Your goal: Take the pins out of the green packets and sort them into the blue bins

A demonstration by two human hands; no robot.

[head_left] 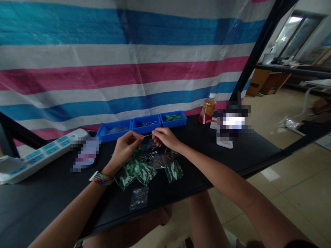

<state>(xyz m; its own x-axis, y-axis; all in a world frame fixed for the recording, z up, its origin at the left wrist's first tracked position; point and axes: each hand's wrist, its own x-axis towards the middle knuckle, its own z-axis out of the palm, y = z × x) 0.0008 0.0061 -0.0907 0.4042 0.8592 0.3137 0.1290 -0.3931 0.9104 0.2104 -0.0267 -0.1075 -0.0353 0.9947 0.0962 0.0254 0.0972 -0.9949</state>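
Observation:
My left hand (126, 146) and my right hand (164, 137) meet above the black table (38, 199), each pinching one end of a thin metal pin (147, 135). Both hands have their fingers closed in a pinch. A beaded band is on my left wrist. Just below the hands lies a heap of small clear plastic bags (148, 167) with green and white parts and loose thin pins. One small bag (139, 198) lies apart near the table's front edge.
Three blue trays (144, 124) stand in a row behind the hands against a striped tarp. A white power strip (43, 151) lies at the left. A bottle (207, 110) and a blurred device on a white stand (230, 129) are at the right.

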